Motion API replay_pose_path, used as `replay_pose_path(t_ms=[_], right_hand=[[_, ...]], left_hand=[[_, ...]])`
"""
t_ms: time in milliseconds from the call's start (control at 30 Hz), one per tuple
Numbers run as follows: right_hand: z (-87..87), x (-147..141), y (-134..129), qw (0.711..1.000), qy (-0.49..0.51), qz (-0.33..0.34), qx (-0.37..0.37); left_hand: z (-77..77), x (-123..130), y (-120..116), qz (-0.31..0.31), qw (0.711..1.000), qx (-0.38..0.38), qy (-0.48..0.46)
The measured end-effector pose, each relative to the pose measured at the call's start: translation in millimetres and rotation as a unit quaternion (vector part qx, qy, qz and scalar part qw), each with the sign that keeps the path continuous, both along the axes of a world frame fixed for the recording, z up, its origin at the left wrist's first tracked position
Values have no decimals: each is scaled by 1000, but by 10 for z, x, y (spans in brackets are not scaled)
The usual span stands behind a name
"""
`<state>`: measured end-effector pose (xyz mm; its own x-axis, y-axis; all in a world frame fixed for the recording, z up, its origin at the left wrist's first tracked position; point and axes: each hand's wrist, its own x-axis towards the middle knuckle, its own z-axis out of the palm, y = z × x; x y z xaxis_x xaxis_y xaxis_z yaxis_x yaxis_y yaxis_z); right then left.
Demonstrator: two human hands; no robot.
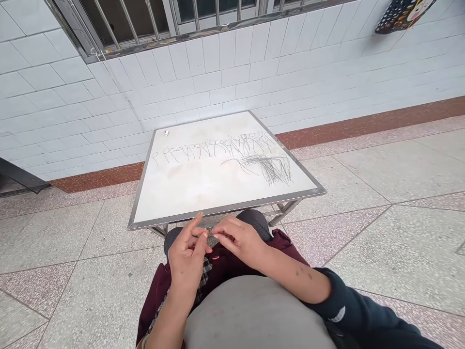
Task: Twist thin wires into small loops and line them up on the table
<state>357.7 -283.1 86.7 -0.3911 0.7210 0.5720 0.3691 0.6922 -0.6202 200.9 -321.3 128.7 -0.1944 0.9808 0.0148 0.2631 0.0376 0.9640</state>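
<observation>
My left hand point(189, 245) is over my lap at the table's near edge, thumb and a finger pinched together and another finger stretched out. My right hand point(241, 237) is just beside it, its thumb and fingertips also pinched. The two pinches nearly meet; whatever thin or small thing is between them is too fine to make out. Beyond them on the white table point(174, 194) lies a row of thin dark strands with looped ends point(209, 145). Nearer and to the right is a loose bundle of thin dark strands point(272, 167), mostly without loops.
A small red and white item point(166, 132) sits at the table's far left corner. Behind the table stands a white tiled wall point(214, 72) with a barred window point(181, 17). A patterned bag point(399, 17) hangs at upper right. Terrazzo floor point(363, 179) surrounds the table.
</observation>
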Motion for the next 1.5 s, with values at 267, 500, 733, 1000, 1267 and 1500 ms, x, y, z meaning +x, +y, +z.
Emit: replay_pose_path(t_ms=[267, 500, 733, 1000, 1267, 1500], right_hand=[[-138, 83, 20, 990, -117, -34, 74], [-149, 68, -11, 986, -115, -74, 96], [-162, 189, 36, 989, -110, -54, 87], [-186, 216, 33, 981, -125, -89, 115], [-215, 302, 51, 985, -129, -68, 93], [-189, 299, 29, 983, -148, -86, 66]], left_hand=[[17, -10, 13, 46, 999, 15, -4], [8, 13, -9, 54, 998, 15, -26], [77, -24, -2, 75, 997, 14, -28], [185, -25, -17, 101, 995, 15, -8], [258, -73, -17, 130, 991, 26, -4], [237, -89, -20, 125, 992, 20, -11]])
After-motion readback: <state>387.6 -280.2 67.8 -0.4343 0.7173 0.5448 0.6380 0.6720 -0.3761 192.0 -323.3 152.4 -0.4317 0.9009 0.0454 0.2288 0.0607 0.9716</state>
